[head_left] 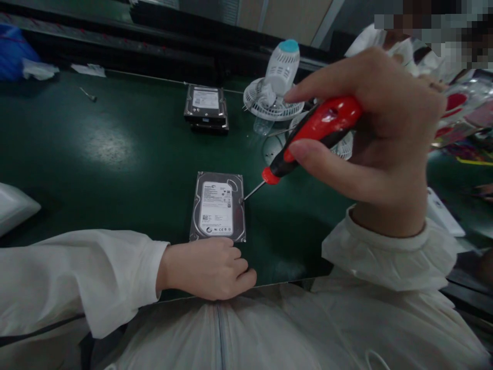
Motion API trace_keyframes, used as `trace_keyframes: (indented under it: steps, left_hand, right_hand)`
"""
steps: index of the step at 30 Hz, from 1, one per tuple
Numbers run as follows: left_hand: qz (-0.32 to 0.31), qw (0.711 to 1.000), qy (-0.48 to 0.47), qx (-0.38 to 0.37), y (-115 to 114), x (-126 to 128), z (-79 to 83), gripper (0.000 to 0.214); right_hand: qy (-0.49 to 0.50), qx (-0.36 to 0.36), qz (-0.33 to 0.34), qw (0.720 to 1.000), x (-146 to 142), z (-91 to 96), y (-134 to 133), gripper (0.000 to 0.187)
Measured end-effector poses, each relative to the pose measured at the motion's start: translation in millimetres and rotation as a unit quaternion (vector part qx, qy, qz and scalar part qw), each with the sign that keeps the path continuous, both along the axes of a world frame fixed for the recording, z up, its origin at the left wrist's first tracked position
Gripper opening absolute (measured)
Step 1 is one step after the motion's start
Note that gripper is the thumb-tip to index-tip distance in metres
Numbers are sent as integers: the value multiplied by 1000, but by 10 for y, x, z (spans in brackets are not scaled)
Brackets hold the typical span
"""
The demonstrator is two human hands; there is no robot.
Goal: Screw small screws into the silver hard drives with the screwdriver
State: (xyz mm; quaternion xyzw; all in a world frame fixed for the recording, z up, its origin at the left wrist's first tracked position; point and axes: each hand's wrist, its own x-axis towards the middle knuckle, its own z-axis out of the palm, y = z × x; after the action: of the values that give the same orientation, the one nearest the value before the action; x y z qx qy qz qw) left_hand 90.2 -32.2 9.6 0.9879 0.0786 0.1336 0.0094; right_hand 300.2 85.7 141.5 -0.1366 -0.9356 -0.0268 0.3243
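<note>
Hard drive (217,208) lies label up on green tabletop (146,200), near the front edge. Red-and-black screwdriver (321,126) is gripped in right hand (393,128), tip at the drive's right edge. Left hand (210,270), fingers curled, overlaps the drive's near edge; cannot tell whether it grips. Hands well apart. Beyond: stacked drives (206,103).
</note>
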Motion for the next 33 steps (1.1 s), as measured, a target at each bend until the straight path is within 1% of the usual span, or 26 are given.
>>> trace_keyframes:
  steps: [2,3,7,8,10,13,16,19,21,24,30,33]
  left_hand:
    - [-2,1000,0,2,1,1,2,18]
    - [-3,1000,0,2,2,1,4,18]
    - [1,1000,0,1,2,1,15,17]
    - [1,1000,-1,1,2,1,17,17]
    - [-2,1000,-4,1,1,2,21,16]
    - [-3,1000,-6,-2,-1,4,19,16]
    - [-3,1000,0,-2,-5,5,10,16]
    - [-4,1000,5,2,-6,5,7,16]
    - [-4,1000,3,3,-5,6,12,15]
    - [-2,1000,-2,-1,-1,9,20,13]
    - [-6,1000,-8,1,6,13,18,15]
    - [-6,1000,-8,4,7,10,18,15]
  right_hand:
    - [-11,-8,30,999,3,6,4,42]
    - [-17,-10,30,999,3,9,2,43]
    - [-3,5,-26,1000,2,11,-18,35]
    - [0,9,-31,999,4,14,-22,34]
    - [-9,3,-14,1000,11,27,-26,38]
    - [-32,-24,27,999,24,59,-41,47]
    - [-29,-30,2,999,32,70,-67,41]
    - [6,-20,-25,999,33,48,-74,36]
    - [25,-16,-23,999,30,32,-66,38]
    - [29,-13,-26,999,23,23,-60,41]
    - [10,-10,-20,1000,17,36,-80,46]
    - [-16,-23,2,1000,22,61,-74,50]
